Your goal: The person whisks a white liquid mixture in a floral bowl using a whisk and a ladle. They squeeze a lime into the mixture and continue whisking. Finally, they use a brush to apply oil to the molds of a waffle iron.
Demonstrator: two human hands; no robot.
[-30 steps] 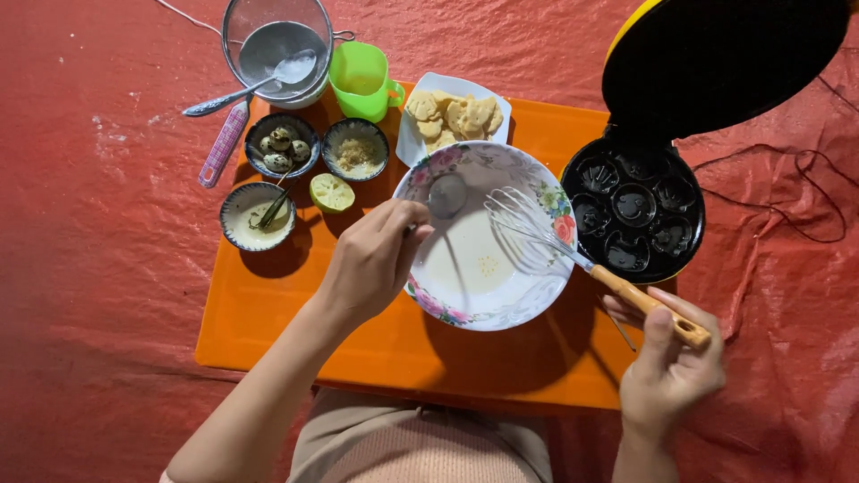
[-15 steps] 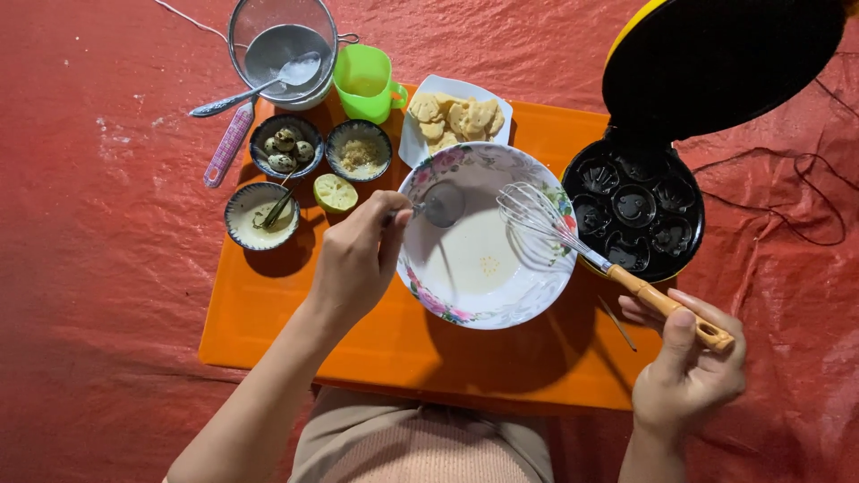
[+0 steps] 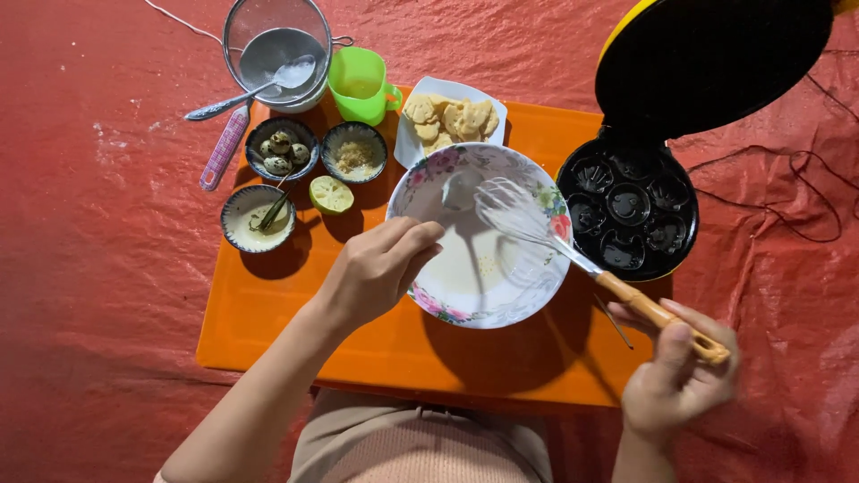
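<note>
Left hand (image 3: 380,268) pinches a spoon (image 3: 458,192) over the floral bowl (image 3: 488,237) mid-bench, right hand (image 3: 676,380) grips the whisk (image 3: 537,228) handle; I'd steady the rim, keep the whisk wires low in the batter (image 3: 474,268).

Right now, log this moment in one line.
left hand: spoon in floral bowl | right hand: whisk in batter
</note>
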